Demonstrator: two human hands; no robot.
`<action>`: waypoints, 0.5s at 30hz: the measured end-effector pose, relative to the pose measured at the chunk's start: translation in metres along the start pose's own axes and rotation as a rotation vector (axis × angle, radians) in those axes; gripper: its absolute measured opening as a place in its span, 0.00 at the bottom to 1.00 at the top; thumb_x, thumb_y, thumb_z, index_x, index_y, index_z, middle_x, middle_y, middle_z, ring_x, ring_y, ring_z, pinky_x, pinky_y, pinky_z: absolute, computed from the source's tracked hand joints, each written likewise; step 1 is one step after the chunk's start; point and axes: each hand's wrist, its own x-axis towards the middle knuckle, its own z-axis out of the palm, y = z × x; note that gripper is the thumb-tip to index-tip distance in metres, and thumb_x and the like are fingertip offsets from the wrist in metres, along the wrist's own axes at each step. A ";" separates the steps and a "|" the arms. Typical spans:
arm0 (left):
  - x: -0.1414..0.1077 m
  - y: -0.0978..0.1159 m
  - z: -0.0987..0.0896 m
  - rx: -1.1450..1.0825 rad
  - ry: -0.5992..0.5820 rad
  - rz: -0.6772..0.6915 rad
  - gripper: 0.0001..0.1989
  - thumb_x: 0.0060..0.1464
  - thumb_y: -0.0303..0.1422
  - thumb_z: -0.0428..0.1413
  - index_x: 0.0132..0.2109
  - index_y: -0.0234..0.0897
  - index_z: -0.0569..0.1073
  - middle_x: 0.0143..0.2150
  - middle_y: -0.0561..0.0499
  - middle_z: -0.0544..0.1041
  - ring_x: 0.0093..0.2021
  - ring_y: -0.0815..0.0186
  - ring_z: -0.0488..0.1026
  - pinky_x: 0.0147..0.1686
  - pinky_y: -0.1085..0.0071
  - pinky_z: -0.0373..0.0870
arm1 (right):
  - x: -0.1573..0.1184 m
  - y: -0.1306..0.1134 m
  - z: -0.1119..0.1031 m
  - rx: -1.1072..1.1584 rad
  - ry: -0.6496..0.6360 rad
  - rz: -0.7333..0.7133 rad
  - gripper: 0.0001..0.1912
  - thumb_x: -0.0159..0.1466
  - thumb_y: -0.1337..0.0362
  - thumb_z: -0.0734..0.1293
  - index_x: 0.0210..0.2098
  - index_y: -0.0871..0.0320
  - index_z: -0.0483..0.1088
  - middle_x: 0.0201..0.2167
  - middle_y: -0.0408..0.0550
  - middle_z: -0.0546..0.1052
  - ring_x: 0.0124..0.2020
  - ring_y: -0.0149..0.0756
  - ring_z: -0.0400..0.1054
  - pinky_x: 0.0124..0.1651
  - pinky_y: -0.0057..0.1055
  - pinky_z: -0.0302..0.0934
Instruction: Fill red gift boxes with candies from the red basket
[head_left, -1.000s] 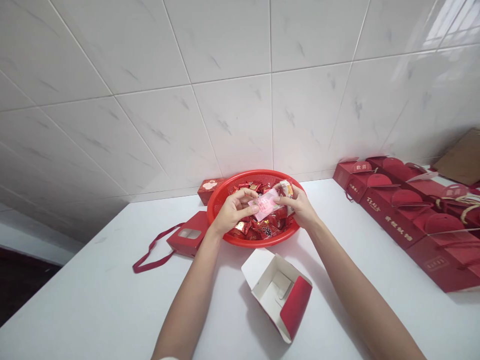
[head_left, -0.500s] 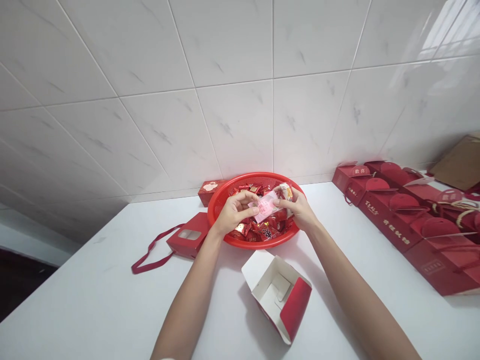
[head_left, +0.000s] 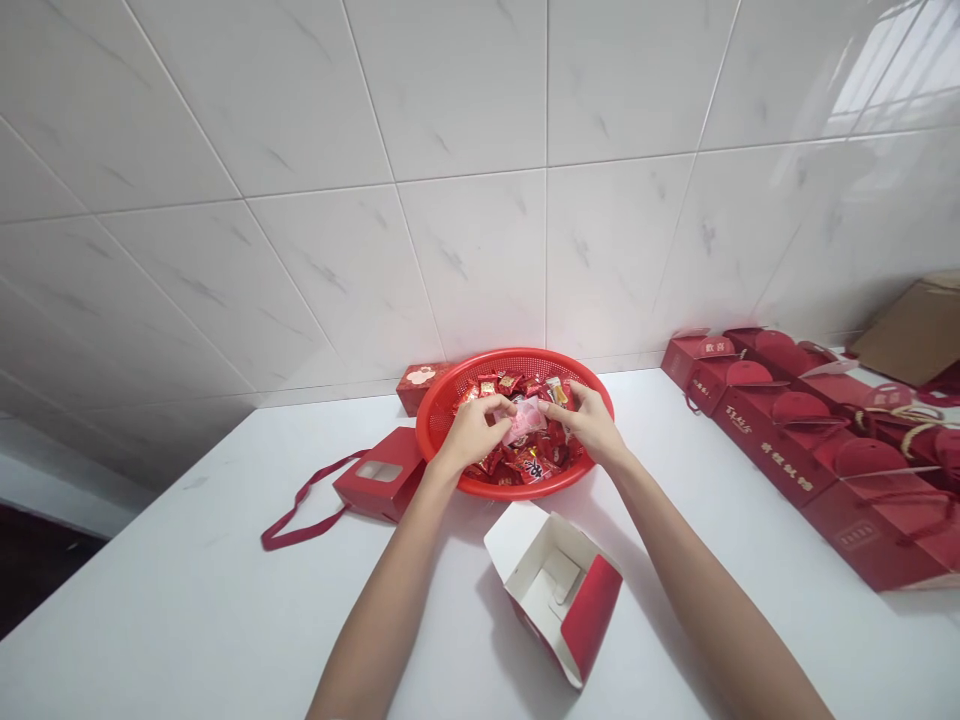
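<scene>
The fingers point(head_left: 500, 431) of the left hand point(head_left: 470, 436) are pinched on the near left edge of one pink packet point(head_left: 528, 420), which is above the heap in the red basket point(head_left: 521, 492). The right hand point(head_left: 592, 430) has its thumb at the packet's right edge; whether its other digits close behind, I cannot tell. To handle it well, I would have the wrists clear the basket's rim and grip lightly by the edges, so the wrapper stays uncrushed.

Counting, largest to smallest: one white counter point(head_left: 247, 620); a group of red boxes point(head_left: 780, 440) at the right, overlapping too much to count; one basket; one brown carton point(head_left: 911, 330); one open box point(head_left: 551, 585), white inside; one windowed box point(head_left: 394, 452) with a ribbon; one flower-marked box point(head_left: 419, 378); many red-wrapped pieces point(head_left: 534, 466), uncountable here.
</scene>
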 end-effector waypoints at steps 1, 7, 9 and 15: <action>0.000 0.000 0.000 0.005 -0.017 0.011 0.08 0.47 0.27 0.54 0.34 0.38 0.78 0.38 0.49 0.81 0.40 0.60 0.76 0.44 0.66 0.71 | 0.000 0.000 0.000 -0.011 -0.013 -0.004 0.19 0.49 0.52 0.76 0.32 0.56 0.72 0.29 0.43 0.76 0.31 0.38 0.68 0.35 0.33 0.63; -0.001 0.008 0.002 -0.112 0.018 0.073 0.14 0.58 0.40 0.54 0.37 0.35 0.79 0.43 0.45 0.80 0.45 0.58 0.75 0.47 0.64 0.71 | 0.000 0.000 -0.002 -0.181 -0.140 -0.048 0.18 0.48 0.52 0.77 0.29 0.57 0.71 0.27 0.41 0.74 0.31 0.36 0.66 0.36 0.31 0.61; -0.002 0.011 0.002 -0.159 -0.049 0.052 0.16 0.58 0.42 0.54 0.36 0.34 0.79 0.36 0.47 0.80 0.38 0.60 0.75 0.41 0.67 0.72 | 0.000 0.000 -0.002 -0.230 -0.209 -0.070 0.19 0.47 0.52 0.77 0.28 0.57 0.71 0.26 0.40 0.73 0.31 0.35 0.65 0.35 0.31 0.60; -0.001 0.010 0.000 -0.145 0.042 0.028 0.10 0.53 0.37 0.57 0.32 0.35 0.78 0.33 0.49 0.81 0.37 0.60 0.76 0.41 0.67 0.69 | -0.001 0.004 0.001 -0.207 -0.193 -0.052 0.21 0.56 0.45 0.71 0.27 0.56 0.67 0.21 0.39 0.68 0.24 0.31 0.61 0.27 0.29 0.55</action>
